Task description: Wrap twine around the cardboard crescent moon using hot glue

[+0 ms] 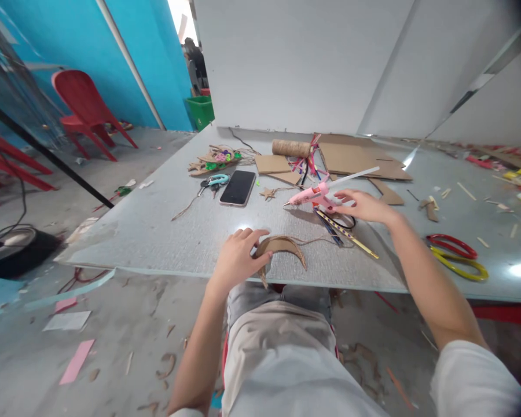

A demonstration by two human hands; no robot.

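Note:
My left hand point(242, 255) is closed on a brown cardboard crescent point(282, 244) near the table's front edge, thumb and fingers pinching its left end. A thin string runs from the crescent to the right. My right hand point(362, 205) is at the handle of a pink glue gun point(310, 196), with its fingers apart and the fingertips touching or very close to the handle. The gun's nozzle points left, and a long pale glue stick point(358, 174) sticks out of its back. A patterned yellow pencil point(351, 234) lies beside dark pens below the gun.
On the table point(156, 237) are a smartphone point(238, 187), turquoise-handled scissors point(217, 180), a small star point(268, 194), a twine roll point(292, 147) and cardboard sheets point(356, 155). Red-and-yellow-handled scissors point(458, 258) lie at the right. A white partition point(286, 63) stands behind.

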